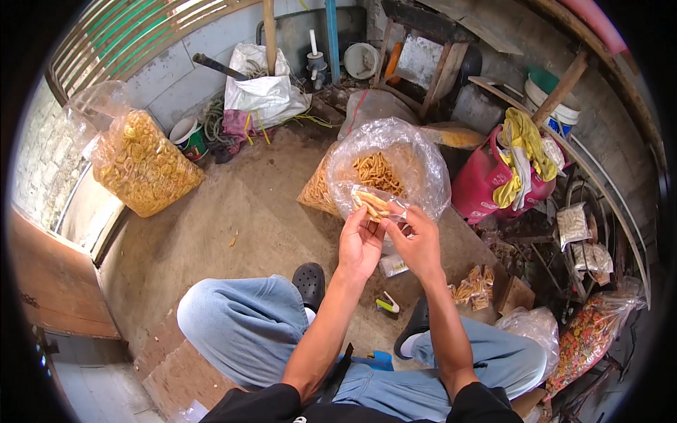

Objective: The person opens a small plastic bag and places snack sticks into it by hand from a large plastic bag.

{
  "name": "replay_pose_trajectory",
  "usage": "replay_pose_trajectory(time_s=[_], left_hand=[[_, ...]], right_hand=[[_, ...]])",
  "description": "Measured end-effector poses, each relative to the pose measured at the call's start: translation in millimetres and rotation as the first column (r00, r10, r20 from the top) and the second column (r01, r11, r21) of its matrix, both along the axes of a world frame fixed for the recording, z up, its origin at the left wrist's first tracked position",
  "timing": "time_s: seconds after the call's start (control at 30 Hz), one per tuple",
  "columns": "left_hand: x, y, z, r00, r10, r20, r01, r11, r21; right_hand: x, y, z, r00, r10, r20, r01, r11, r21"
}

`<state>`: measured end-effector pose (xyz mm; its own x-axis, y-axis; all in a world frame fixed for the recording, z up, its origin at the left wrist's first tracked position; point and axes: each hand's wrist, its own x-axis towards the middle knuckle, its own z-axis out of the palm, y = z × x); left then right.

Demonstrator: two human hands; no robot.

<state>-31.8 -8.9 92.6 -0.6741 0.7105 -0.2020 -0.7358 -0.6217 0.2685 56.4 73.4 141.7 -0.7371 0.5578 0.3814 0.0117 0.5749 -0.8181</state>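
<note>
The left hand [361, 243] and right hand [416, 243] are close together, both pinching a small clear packet of snack sticks [374, 202] held between their fingertips, with a larger clear bag [425, 151] just beyond and a stapler [388, 303] below.

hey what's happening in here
A person with bent knees holds a small clear packet of stick-shaped snacks between the left hand and the right hand. In front is a large open plastic bag holding more such sticks. A green-and-white stapler lies on the floor between the shoes, in neither hand. Several filled packets lie to the person's right. Whether the held packet is sealed, I can't tell.
</note>
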Motion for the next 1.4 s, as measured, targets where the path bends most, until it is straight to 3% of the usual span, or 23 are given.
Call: replay_pose_trajectory(time_s=[0.1, 0.27, 0.7, 0.8, 0.87, 1.0, 1.07, 1.23, 1.3, 1.4], left_hand=[[-1, -2, 5, 0.999, -0.007, 0.053, 0.005, 0.999, 0.05], [-5, -4, 1, 0.99, -0.032, 0.137, 0.021, 0.997, 0.079], [-14, -3, -25, 0.986, -0.053, 0.161, 0.039, 0.996, 0.086], [-16, -3, -21, 0.978, -0.081, 0.194, 0.059, 0.992, 0.115], [-15, -3, -10, 0.97, -0.018, 0.244, 0.01, 0.999, 0.036], [-24, -7, -24, 0.971, 0.02, 0.24, -0.018, 1.0, -0.01], [-29, -10, -31, 0.963, -0.007, 0.271, -0.009, 0.998, 0.055], [-33, -12, -46, 0.96, 0.018, 0.278, -0.019, 1.0, -0.002], [-32, -13, -45, 0.951, 0.011, 0.309, -0.015, 1.0, 0.01], [-33, -13, -53, 0.945, -0.035, 0.324, 0.027, 0.999, 0.029]], right_hand=[[0, -4, 2, 1.0, -0.012, 0.028, 0.012, 1.0, -0.015], [-4, -7, -2, 0.996, -0.023, -0.087, 0.02, 0.999, -0.03], [-9, -7, -16, 0.997, 0.04, -0.065, -0.051, 0.98, -0.19], [-7, -2, -15, 0.991, 0.015, -0.13, -0.046, 0.972, -0.232], [-6, 8, -22, 0.966, -0.049, -0.253, -0.033, 0.951, -0.309], [-1, 31, -19, 0.947, -0.186, -0.26, 0.049, 0.888, -0.457], [-1, 51, -30, 0.955, -0.246, -0.166, 0.137, 0.861, -0.489], [-18, 99, -100, 0.974, -0.224, 0.03, 0.211, 0.856, -0.472], [-28, 118, -146, 0.965, -0.185, 0.187, 0.219, 0.958, -0.184], [-42, 120, -171, 0.947, -0.103, 0.306, 0.122, 0.991, -0.046]])
